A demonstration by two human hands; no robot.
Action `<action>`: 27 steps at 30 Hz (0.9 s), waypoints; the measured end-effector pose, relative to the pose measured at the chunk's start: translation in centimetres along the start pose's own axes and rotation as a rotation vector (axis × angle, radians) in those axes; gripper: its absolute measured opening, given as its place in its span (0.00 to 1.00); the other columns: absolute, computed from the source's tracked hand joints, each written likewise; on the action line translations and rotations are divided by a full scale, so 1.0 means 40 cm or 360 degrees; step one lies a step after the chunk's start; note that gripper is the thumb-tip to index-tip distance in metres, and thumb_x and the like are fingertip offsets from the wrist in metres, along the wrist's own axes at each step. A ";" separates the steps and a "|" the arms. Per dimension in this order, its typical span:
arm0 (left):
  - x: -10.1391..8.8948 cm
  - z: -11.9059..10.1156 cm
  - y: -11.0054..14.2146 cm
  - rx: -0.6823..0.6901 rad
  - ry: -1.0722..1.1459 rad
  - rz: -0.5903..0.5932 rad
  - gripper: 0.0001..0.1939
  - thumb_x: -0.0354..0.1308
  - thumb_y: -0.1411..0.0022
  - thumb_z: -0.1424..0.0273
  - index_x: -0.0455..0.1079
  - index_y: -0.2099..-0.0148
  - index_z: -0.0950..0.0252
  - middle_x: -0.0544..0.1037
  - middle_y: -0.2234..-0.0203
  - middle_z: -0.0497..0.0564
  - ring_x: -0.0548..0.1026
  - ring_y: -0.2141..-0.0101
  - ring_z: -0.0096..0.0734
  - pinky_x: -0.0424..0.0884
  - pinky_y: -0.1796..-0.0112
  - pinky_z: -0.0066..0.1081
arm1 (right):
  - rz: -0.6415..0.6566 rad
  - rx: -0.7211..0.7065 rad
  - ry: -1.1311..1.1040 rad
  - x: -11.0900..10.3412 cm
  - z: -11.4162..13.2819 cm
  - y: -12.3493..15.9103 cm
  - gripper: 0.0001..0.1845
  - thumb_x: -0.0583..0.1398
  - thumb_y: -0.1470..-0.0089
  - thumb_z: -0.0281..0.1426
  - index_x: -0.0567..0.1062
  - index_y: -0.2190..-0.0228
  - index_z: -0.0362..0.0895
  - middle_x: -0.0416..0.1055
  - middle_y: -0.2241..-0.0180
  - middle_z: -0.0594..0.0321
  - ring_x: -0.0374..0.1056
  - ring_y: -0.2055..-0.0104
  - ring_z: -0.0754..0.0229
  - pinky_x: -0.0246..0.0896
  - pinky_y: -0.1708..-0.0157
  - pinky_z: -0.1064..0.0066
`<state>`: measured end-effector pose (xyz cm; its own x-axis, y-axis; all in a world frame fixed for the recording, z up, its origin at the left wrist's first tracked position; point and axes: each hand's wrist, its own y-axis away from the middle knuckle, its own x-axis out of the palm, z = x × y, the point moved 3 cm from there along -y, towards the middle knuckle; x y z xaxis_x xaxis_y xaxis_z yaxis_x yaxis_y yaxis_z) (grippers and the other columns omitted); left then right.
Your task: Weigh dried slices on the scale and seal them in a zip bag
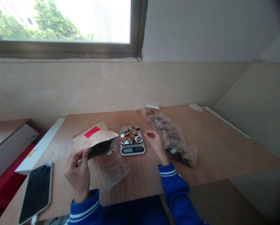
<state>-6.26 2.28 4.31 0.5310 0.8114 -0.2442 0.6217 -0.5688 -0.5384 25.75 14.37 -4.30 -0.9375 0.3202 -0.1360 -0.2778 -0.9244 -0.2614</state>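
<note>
— Hands first: what is each one doing at the wooden table (215,150)?

— Left hand (78,170), in a blue sleeve with white stripes, pinches the lower corner of a brown kraft pouch (95,140) with a red label; the pouch is lifted off the table near the front-left part, its dark mouth gaping toward the scale. Right hand (155,143) hovers just right of the digital kitchen scale (132,140), fingers loosely curled and holding nothing that can be made out; thumb and forefinger are close together.

— And on the scale?

— Dried brown peel pieces (131,135) lie on its steel platform, near the middle of the table. The display is lit, but the reading is too small to tell.

— What surrounds it?

— An empty clear zip bag (113,168) lies flat in front of the scale, partly beneath the pouch. A row of filled zip bags (175,140) runs from the back edge toward the front on the right, overlapping, the nearest just beside the right wrist. A smartphone (36,191) rests face up, screen dark, at the front-left corner. A crumpled white scrap (195,107) sits at the back edge, well apart from the hands. Behind, a tiled wall and a window (60,25).
</note>
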 end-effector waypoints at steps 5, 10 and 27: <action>-0.005 0.004 -0.003 -0.0012 -0.0020 -0.0017 0.16 0.61 0.42 0.55 0.74 0.67 0.65 0.74 0.73 0.47 0.69 0.72 0.29 0.63 0.69 0.29 | -0.0025 -0.0017 0.0071 0.076 0.024 -0.081 0.22 0.63 0.56 0.49 0.75 0.72 0.41 0.77 0.70 0.51 0.73 0.67 0.52 0.70 0.63 0.61; -0.006 0.002 -0.009 0.0015 -0.0043 -0.0039 0.16 0.60 0.42 0.55 0.74 0.67 0.65 0.74 0.74 0.47 0.69 0.73 0.28 0.63 0.70 0.29 | -0.0054 -0.0046 0.0225 0.071 0.013 -0.067 0.22 0.56 0.47 0.49 0.75 0.70 0.42 0.78 0.67 0.49 0.74 0.63 0.50 0.69 0.62 0.60; 0.005 -0.002 -0.001 0.0003 0.0032 0.0011 0.16 0.60 0.42 0.55 0.74 0.67 0.64 0.74 0.72 0.48 0.71 0.70 0.30 0.66 0.69 0.29 | 0.0016 -0.0413 0.0691 0.022 -0.062 -0.037 0.15 0.52 0.43 0.31 0.73 0.56 0.42 0.72 0.55 0.52 0.68 0.50 0.53 0.64 0.49 0.57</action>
<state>-6.12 2.45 4.35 0.5465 0.8047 -0.2318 0.6168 -0.5740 -0.5386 25.87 16.55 -6.39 -0.7510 0.4191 -0.5102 -0.1560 -0.8635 -0.4796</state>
